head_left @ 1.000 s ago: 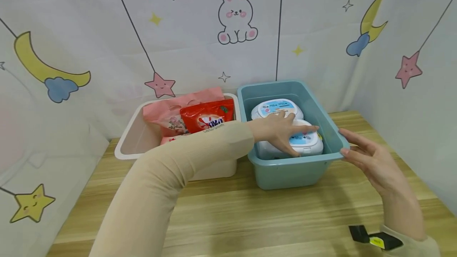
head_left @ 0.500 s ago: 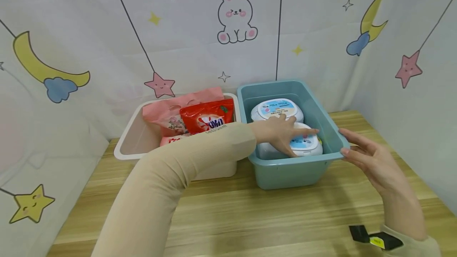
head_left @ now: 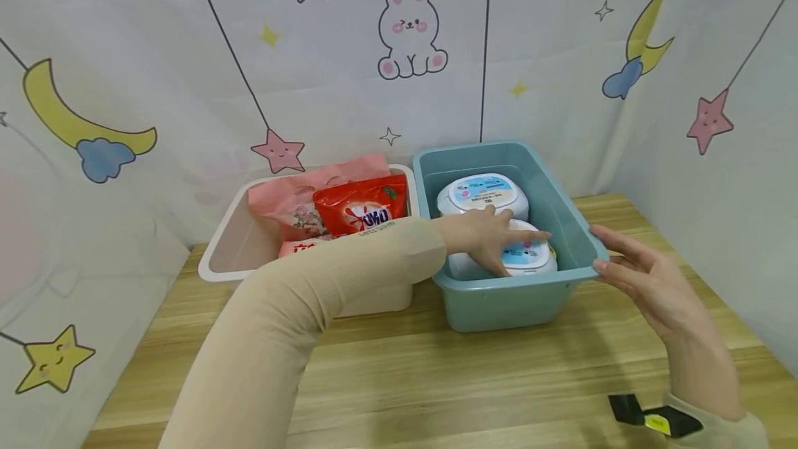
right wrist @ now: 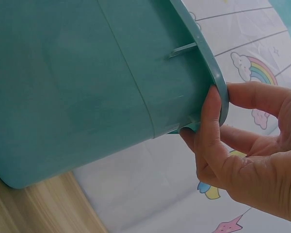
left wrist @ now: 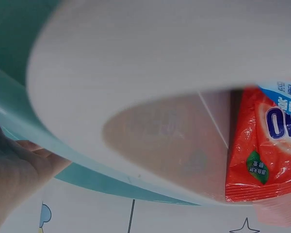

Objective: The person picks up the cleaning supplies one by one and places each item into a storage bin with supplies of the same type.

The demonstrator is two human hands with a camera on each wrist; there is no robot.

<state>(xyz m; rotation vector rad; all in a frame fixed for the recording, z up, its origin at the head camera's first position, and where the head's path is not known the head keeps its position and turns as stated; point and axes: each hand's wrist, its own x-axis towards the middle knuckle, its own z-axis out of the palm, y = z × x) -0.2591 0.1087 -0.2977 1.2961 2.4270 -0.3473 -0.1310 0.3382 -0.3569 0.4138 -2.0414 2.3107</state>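
My left hand [head_left: 486,235] lies spread over the front one of two white lidded boxes, its fingers extended across the blue-labelled lid [head_left: 526,253]. The other white box [head_left: 483,191] sits just behind it. Both are inside a blue-green plastic bin [head_left: 508,307]. At the bin's front right corner, my right hand [head_left: 651,286] pinches the rim between thumb and fingers. The right wrist view shows this hold close up, with the thumb on the outer side of the rim [right wrist: 222,85].
A pale bin [head_left: 218,244] stands left of the blue-green one, partly behind my left sleeve. In it are a red OMO bag [head_left: 361,205] and pink floral packs [head_left: 293,206]. The wooden table [head_left: 399,380] meets a printed cloth [head_left: 337,75] at the back.
The front box has shifted slightly left, along with my left hand on it. My right hand keeps its hold on the bin rim.
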